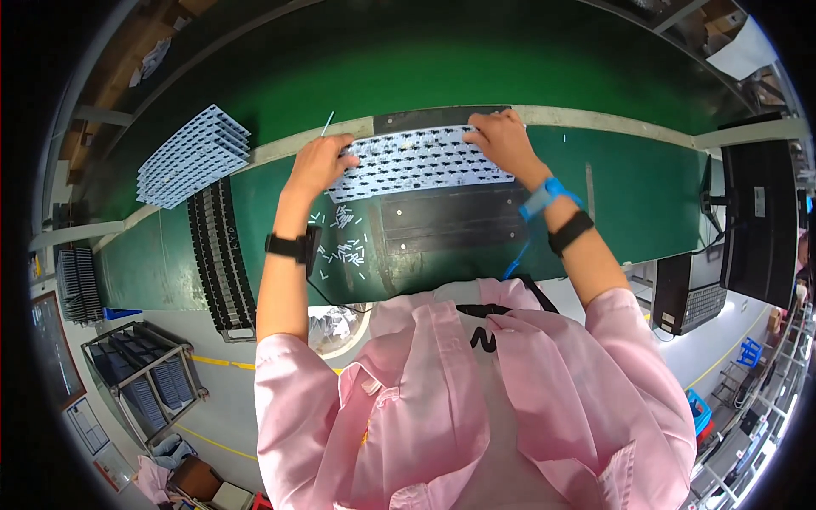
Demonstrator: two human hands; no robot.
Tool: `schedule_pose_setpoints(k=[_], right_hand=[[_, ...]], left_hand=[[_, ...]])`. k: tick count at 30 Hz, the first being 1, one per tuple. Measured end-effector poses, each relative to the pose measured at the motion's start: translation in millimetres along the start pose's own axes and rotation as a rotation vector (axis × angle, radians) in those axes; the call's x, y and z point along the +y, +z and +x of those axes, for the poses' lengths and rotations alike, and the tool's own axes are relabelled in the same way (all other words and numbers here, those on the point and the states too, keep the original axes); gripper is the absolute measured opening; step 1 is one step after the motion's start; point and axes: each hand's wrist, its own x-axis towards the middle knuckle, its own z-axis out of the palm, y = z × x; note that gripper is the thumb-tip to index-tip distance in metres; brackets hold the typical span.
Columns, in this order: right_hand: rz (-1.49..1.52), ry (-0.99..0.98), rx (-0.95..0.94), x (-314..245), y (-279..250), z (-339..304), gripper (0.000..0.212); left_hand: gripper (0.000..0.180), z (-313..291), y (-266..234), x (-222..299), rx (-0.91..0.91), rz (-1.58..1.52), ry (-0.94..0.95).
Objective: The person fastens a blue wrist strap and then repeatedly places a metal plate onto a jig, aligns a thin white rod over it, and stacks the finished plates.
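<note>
Over the green table (612,225), we see a white rectangular panel (408,158) bearing rows of small black parts; we judge it light, thin and slightly flexible, best held by its edges. The grip of the left hand (323,163) pinches its left end, that of the right hand (504,144) its far right corner. At left lies a stack of similar panels (194,160); nearer us, loose white slivers (348,253) clutter the surface.

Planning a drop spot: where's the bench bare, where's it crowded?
Bare: green benchtop between grey strip and black monitor; black plate on the near side of the dotted panel. Crowded: loose white pieces left of that plate; panel between left hand and right hand.
</note>
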Motion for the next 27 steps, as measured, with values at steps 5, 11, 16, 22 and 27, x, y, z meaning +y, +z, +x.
schedule_pose_setpoints(k=[5,11,16,22,27], right_hand=[[0.145,0.169,-0.198,29.3,40.6,29.1,0.021],[0.212,0.15,-0.338,28.5,14.1,34.7,0.024],[0.371,0.262,-0.366,16.1,-34.2,21.8,0.021],[0.437,0.737,-0.27,83.0,-22.5,22.0,0.018],[0.861,0.874,0.003,160.4,35.5,26.7,0.013]], left_hand=[[0.03,55.3,21.6,-34.6,-0.422,-0.243,-0.192],[0.028,49.2,-7.1,-25.4,-0.559,-0.297,-0.218],[0.024,6.0,-42.9,27.8,-0.154,-0.217,-0.109],[0.017,-32.1,-10.6,15.6,0.547,-0.331,-0.287],[0.015,-72.0,8.8,3.2,0.246,-0.118,-0.535]])
